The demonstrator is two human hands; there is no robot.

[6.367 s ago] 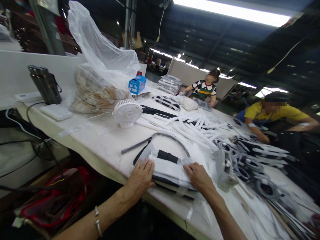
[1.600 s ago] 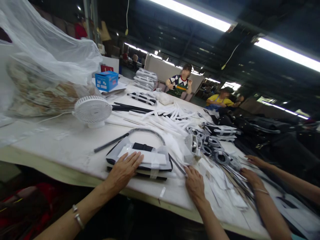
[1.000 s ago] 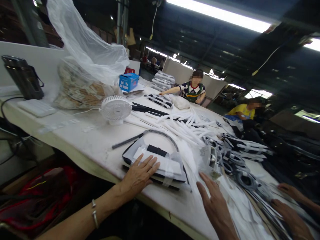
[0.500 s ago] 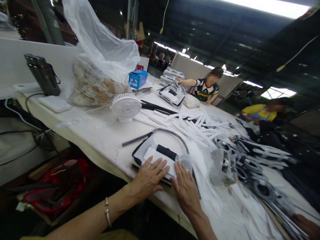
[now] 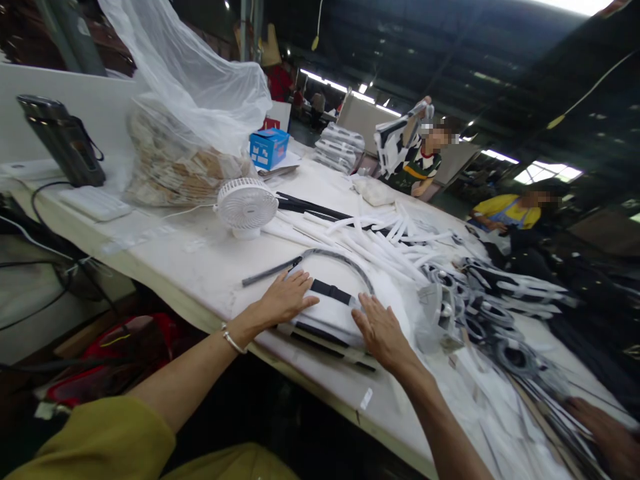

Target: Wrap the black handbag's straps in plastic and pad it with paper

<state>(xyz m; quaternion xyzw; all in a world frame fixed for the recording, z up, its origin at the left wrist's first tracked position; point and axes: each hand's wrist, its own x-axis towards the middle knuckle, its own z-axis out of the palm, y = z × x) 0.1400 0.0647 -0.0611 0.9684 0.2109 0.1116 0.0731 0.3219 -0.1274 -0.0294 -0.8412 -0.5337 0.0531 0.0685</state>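
A flat bag lies at the table's near edge, covered by white wrapping with a black band across its far part. From its far side a grey-wrapped strap curves over the table, one end pointing left. My left hand rests flat on the bag's left end, fingers stretched out. On the right end lies my right hand, its fingers spread and touching the wrapping. Neither hand grips anything. The bag's corners are hidden under my palms.
Behind the strap stands a small white fan. White foam strips spread to the right, near several grey wrapped rings. Farther back are a blue box, a plastic sack and a co-worker lifting a wrapped bag.
Both my hands have slid forward and outward to the bag's two ends, and its near edge now shows. Across the table, the co-worker has raised a bag off the surface.
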